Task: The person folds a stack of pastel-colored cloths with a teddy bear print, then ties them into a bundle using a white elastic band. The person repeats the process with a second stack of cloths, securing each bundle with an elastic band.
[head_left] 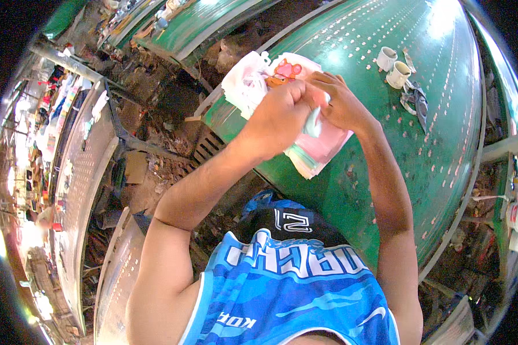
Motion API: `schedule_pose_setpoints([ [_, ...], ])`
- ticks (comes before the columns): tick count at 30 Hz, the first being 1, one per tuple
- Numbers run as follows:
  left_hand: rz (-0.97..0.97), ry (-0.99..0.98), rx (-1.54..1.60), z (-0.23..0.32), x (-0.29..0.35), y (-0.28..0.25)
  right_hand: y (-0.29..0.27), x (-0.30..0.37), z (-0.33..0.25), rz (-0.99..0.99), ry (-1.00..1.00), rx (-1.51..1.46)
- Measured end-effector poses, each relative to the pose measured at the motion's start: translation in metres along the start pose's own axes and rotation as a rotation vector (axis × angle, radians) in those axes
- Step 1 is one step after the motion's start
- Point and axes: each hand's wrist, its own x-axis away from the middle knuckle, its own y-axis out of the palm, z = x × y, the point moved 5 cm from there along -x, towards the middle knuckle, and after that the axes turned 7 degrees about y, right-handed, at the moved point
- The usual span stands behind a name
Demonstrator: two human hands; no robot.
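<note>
A stack of thin fabric pieces (330, 144) lies on the green table, pink on top with white and pale green layers at its near edge. White cloth pieces (244, 80) sit at its far left, beside an orange and red cartoon print (286, 69). My left hand (282, 115) is closed over the stack, gripping a pale blue and white piece of cloth (313, 123) that hangs from its right side. Touching the stack just right of it, my right hand (345, 106) has its fingers stretched over the fabric. Its thumb is mostly hidden.
Two pale mugs or cup-like containers (397, 75) stand on the green table (408, 167) to the right, with a dark strip of cloth (415, 104) beside them. Rows of small pale marks dot the tabletop. More long tables (80, 190) and a littered floor (155, 178) lie at left.
</note>
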Motion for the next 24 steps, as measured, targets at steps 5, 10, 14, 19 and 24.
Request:
schedule_pose_setpoints([
  [5, -0.149, -0.367, 0.452, -0.012, 0.002, -0.014, 0.001, 0.003, 0.01, 0.094, 0.119, -0.351],
  [10, 0.024, -0.283, 0.286, -0.074, -0.027, -0.043, 0.032, 0.03, 0.056, 0.086, 0.527, -0.789],
  [14, -0.003, -0.276, 0.453, -0.114, -0.019, -0.054, 0.064, 0.076, 0.064, 0.046, 0.538, -0.891],
  [19, -0.009, -0.247, 0.483, -0.094, -0.033, -0.025, 0.015, 0.093, 0.095, 0.343, 0.671, -0.737],
  [24, -0.033, -0.244, 0.507, -0.098, -0.034, -0.032, -0.077, 0.069, 0.008, 0.492, 0.641, -0.465],
])
